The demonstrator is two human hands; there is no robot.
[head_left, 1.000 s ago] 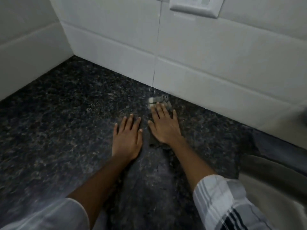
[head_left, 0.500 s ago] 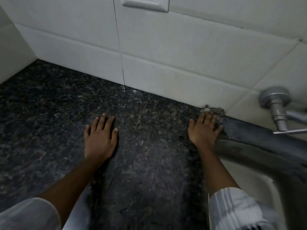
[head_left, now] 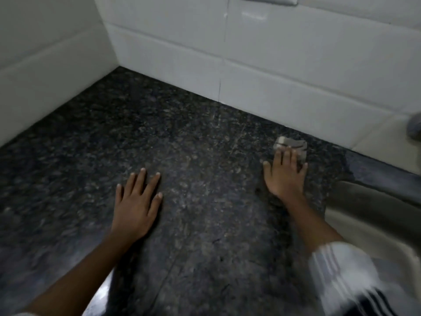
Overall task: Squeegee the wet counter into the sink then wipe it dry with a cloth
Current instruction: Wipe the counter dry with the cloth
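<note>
The cloth [head_left: 292, 145] lies flat on the counter [head_left: 205, 224], far right, near the foot of the tiled wall [head_left: 284, 71] and just left of the sink [head_left: 376, 215]. It is a small grey folded piece; only its far edge and right side show, the rest is covered.

The right hand [head_left: 284, 174] lies palm down on the cloth, fingers [head_left: 287, 156] straight and held close together, thumb out to the left on the stone. It presses rather than grips; nothing is closed in the hand.

The left hand [head_left: 136, 206] lies flat on the bare counter, well apart from the cloth to the left and nearer. Fingers are spread and straight, holding nothing.

The counter is dark speckled stone, with a sheen at the near edge. It runs into a corner at far left where two white tiled walls meet.

A striped sleeve [head_left: 346, 277] covers the right forearm, blurred. A white switch plate [head_left: 268, 0] sits at the top edge of the wall. A grey metal fitting [head_left: 414, 126] shows at the far right edge, too blurred to identify.
</note>
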